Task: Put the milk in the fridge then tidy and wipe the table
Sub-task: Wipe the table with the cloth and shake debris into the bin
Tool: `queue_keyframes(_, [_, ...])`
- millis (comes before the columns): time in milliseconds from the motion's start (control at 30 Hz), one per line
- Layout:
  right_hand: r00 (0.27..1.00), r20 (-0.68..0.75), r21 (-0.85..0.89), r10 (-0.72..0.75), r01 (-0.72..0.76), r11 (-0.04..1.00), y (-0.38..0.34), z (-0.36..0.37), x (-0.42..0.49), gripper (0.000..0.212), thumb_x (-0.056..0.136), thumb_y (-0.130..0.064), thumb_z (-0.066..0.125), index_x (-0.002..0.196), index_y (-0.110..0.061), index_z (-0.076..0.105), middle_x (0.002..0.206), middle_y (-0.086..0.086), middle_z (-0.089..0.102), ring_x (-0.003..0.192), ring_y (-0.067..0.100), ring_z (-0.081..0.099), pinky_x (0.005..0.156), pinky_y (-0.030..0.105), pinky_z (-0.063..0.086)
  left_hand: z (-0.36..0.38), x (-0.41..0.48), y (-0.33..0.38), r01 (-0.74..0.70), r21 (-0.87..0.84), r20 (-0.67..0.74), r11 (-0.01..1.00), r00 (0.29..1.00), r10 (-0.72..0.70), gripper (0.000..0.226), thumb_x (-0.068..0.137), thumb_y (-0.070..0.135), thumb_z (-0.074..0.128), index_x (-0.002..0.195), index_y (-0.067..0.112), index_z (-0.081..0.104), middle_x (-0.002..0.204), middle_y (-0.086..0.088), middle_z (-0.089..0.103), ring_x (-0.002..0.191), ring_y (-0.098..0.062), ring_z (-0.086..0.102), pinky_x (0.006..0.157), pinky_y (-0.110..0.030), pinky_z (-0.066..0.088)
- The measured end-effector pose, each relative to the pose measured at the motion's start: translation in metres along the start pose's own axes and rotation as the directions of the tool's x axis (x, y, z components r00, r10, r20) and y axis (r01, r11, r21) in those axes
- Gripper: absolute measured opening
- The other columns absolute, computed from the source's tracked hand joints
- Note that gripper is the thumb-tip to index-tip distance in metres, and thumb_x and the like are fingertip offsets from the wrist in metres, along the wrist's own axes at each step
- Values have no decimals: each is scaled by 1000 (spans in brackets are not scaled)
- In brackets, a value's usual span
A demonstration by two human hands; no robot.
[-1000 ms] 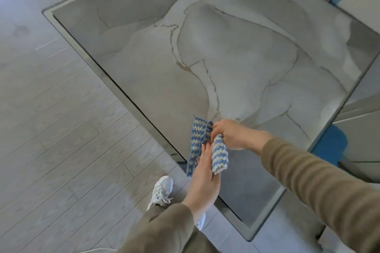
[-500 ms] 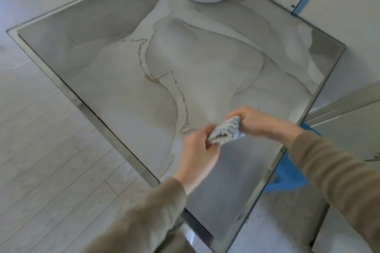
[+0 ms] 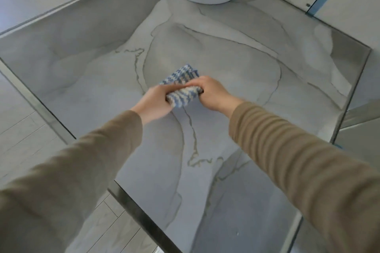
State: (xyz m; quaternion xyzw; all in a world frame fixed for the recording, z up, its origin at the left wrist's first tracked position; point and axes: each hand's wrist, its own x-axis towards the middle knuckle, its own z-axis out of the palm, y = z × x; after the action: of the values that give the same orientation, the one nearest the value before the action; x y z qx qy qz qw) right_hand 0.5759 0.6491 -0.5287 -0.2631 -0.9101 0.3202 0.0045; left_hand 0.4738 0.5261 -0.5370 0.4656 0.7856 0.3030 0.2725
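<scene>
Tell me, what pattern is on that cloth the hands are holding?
Blue and white zigzag stripes on the cloth, clearest in the head view.

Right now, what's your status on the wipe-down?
Both engaged: left hand and right hand grip the cloth. It's bunched, over the middle of the table. White tray at far edge, well apart.

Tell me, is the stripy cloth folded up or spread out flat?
Folded up. The cloth is doubled into a thick wad, gripped by the left hand and right hand.
</scene>
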Motion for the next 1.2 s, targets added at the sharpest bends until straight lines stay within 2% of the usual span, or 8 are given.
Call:
queue_keyframes(133, [998, 63, 5, 21, -22, 1000, 16, 5, -31, 37, 79, -9, 45, 110, -8, 67, 114, 21, 61, 111, 31, 54, 93, 28, 37, 27, -21, 5, -40, -3, 106, 999, 994, 40, 42, 91, 10, 55, 132, 16, 49, 144, -2, 40, 140, -16, 25, 105, -11, 14])
queue_keyframes(267, [984, 154, 35, 87, -93, 995, 29, -2, -85, 50, 68, -20, 38, 106, -10, 69, 110, 18, 63, 106, 28, 56, 84, 19, 34, 49, -51, 33, -116, -1, 225, 993, 968, 113, 42, 91, 19, 54, 132, 22, 48, 145, 3, 39, 140, -13, 23, 104, -9, 13])
queue_keyframes(467, [950, 253, 111, 184, -217, 970, 47, -8, -151, 32, 76, -14, 49, 100, -8, 71, 108, 15, 63, 104, 25, 57, 80, 20, 36, 81, -84, 69, -183, 57, 371, 982, 916, 149, 36, 91, 21, 50, 126, 24, 57, 136, 5, 53, 135, -8, 35, 106, -13, 24])
queue_keyframes(567, [911, 337, 96, 239, -285, 954, 51, -15, -169, 27, 80, -9, 51, 99, -5, 70, 102, 12, 63, 101, 23, 58, 83, 25, 40, 85, -84, 81, -170, 107, 476, 980, 874, 100, 30, 81, 25, 45, 103, 22, 66, 103, -1, 69, 102, -18, 61, 80, -24, 45])
queue_keyframes(700, [931, 255, 132, 262, -302, 944, 53, -52, -159, 16, 80, 2, 53, 88, 1, 67, 70, 3, 61, 65, -3, 52, 61, 20, 37, 59, -56, 101, -165, -46, 396, 985, 902, 170, 17, 84, 15, 54, 93, 19, 68, 72, 3, 64, 65, 8, 54, 55, -3, 35])
queue_keyframes(833, [965, -113, 212, 238, -210, 954, 61, -94, -121, 21, 74, 13, 51, 87, 6, 66, 80, 15, 63, 79, 13, 52, 62, 24, 35, 40, -2, 121, -319, -100, 100, 942, 939, 328, 33, 75, 17, 48, 100, 11, 68, 87, 5, 63, 80, 2, 53, 65, 2, 32])
queue_keyframes(933, [935, -310, 98, 174, -151, 984, 77, -109, -92, 34, 73, 13, 47, 97, -1, 67, 100, 18, 68, 94, 18, 58, 69, 23, 34, 48, 47, 125, -423, 6, 39, 906, 906, 422, 29, 80, 6, 56, 108, 8, 66, 100, -11, 67, 93, -16, 60, 72, -10, 34])
queue_keyframes(1200, [932, -130, -128, 340, -355, 926, 140, -63, -102, 54, 76, 10, 45, 124, -12, 56, 126, 18, 53, 121, 30, 47, 94, 29, 36, 105, 73, 113, -340, 166, 424, 926, 872, 244, 61, 88, -7, 43, 141, 22, 35, 153, -1, 26, 137, -24, 31, 109, -33, 27])
